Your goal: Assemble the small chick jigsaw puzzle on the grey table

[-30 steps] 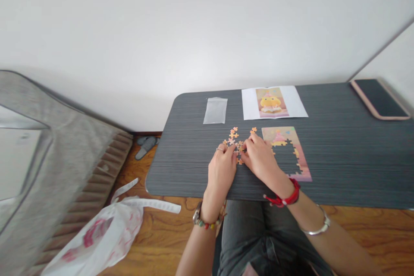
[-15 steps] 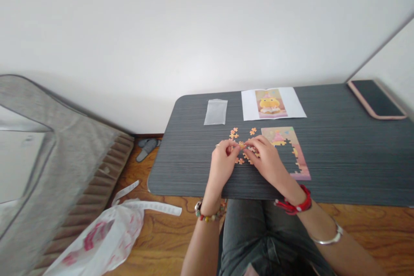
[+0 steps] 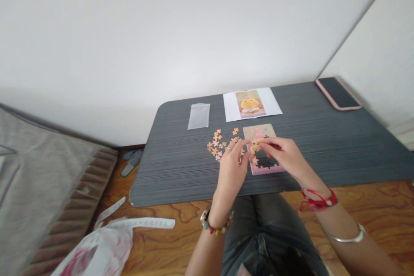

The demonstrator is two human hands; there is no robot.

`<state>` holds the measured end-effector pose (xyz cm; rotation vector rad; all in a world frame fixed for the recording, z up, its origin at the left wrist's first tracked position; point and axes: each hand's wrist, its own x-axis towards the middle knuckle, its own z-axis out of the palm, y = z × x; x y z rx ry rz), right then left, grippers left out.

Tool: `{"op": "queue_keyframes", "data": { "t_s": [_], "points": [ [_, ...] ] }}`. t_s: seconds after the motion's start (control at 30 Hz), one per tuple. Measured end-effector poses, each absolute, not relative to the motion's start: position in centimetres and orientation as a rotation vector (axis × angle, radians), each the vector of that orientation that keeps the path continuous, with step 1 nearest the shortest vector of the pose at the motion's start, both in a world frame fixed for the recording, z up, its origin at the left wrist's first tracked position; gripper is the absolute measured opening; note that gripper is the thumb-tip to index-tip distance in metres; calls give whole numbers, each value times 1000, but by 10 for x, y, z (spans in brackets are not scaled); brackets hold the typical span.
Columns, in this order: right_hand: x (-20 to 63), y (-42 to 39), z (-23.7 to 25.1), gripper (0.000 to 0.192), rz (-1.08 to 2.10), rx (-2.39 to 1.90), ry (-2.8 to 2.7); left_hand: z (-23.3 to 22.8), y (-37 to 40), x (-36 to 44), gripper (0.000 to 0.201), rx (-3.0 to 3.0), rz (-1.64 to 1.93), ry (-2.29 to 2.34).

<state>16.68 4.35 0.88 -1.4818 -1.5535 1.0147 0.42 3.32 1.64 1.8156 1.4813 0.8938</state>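
Observation:
A partly assembled jigsaw puzzle (image 3: 255,130) lies on the table, its border mostly filled around a dark gap with some yellow pieces in it. Over its upper middle, my right hand (image 3: 284,155) pinches a small yellow puzzle piece, mostly hidden by the fingertips. My left hand (image 3: 233,168) reaches to the puzzle's left edge, thumb and forefinger apart, with nothing visible between them. Loose puzzle pieces (image 3: 215,151) in orange and pink are scattered left of the puzzle, some partly covered by my left hand.
Behind the puzzle lies a white sheet (image 3: 229,108) with a printed yellow character. A clear plastic bag (image 3: 199,116) is on the dark table (image 3: 171,159). A phone (image 3: 339,94) rests at the back right. Below left are a white plastic bag (image 3: 113,241) and grey slippers (image 3: 131,164).
Both hands have moved from the loose pieces to the puzzle on the right. Some pieces my hands covered are now exposed. The camera view has turned toward the right.

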Motion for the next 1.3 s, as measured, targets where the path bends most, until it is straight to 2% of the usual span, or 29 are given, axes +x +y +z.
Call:
{"op": "queue_keyframes", "data": {
  "t_s": [0.3,0.5,0.8,1.17,1.3],
  "points": [
    [193,44,11,24,1118,-1355,-1881,16,31,12,22,2107,741,1325],
    [192,43,3,24,1126,-1407,-1743,11,30,17,7,2102,755,1290],
    [186,44,-9,19,1071,-1434,-1579,2,32,23,17,2113,707,1366],
    [190,37,-8,21,1099,-1377,-1338,7,34,30,10,2158,758,1289],
    [198,28,-2,25,940,-1388,-1462,9,41,34,8,2096,830,1325]
  ]
}}
